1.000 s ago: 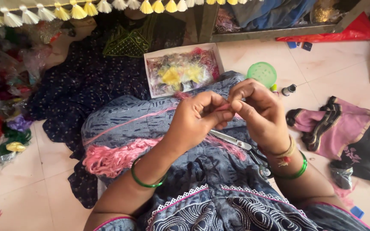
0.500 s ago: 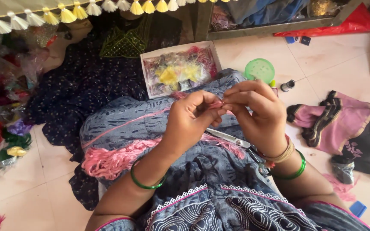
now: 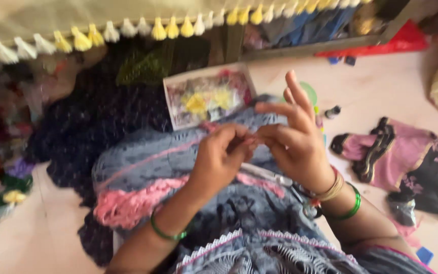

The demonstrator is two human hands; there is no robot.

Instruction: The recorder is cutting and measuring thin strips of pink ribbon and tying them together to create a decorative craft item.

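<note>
**Hands pinching something tiny over grey-blue cloth in lap**

Person is sitting on the pale floor (image 3: 396,96), and the blue-grey cloth (image 3: 148,162) with its pink fringe edging (image 3: 128,205) is lying draped over the lap, taking up most of the middle. A dark navy fabric (image 3: 92,122) is spreading out on the floor beyond it. A pale cloth with yellow and white tassels (image 3: 158,28) is hanging along the top. A pink and black garment (image 3: 406,157) is lying well apart on the person's right. A shallow box of coloured bits (image 3: 206,96) is sitting just beyond the lap cloth, and a green round lid (image 3: 310,91) is peeking out behind the fingers.

Left hand (image 3: 219,160) is curling nearly closed, fingertips pinched together. Right hand (image 3: 292,139) is pinching with thumb and forefinger, other fingers fanning up and open. Fingertips of both are meeting just above the blue-grey cloth; what they are gripping is too small and blurred to tell. Green bangles are sitting on both wrists.
</note>
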